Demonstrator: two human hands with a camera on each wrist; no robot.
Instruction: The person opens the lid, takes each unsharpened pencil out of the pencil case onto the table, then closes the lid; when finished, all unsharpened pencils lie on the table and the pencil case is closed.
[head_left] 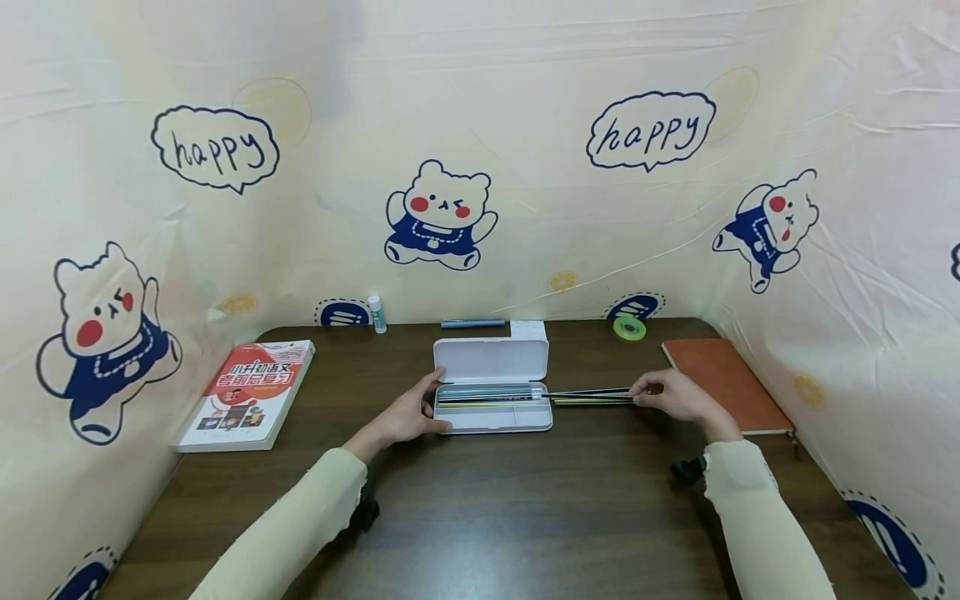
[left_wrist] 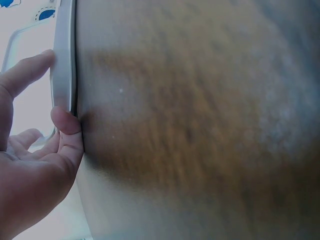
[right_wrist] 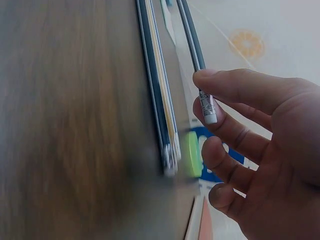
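A white pencil case [head_left: 495,421] lies on the table with its lid [head_left: 491,360] raised. My left hand [head_left: 408,414] grips the case's left end, thumb at the front side, as the left wrist view also shows. Several pencils [head_left: 480,397] lie inside the case. More pencils [head_left: 588,398] extend from its right edge toward my right hand [head_left: 672,395]. In the right wrist view, thumb and index finger pinch one dark pencil [right_wrist: 192,42] near its white eraser end. The other pencils [right_wrist: 159,85] sit apart from that hand, lower and beside it.
A thick book [head_left: 247,396] is at the left and a brown notebook [head_left: 723,379] at the right. Along the back stand a glue stick [head_left: 377,315], a blue pen-like item [head_left: 472,323], a white block [head_left: 528,329] and green tape [head_left: 629,327]. A printed cloth [head_left: 540,208] hangs behind.
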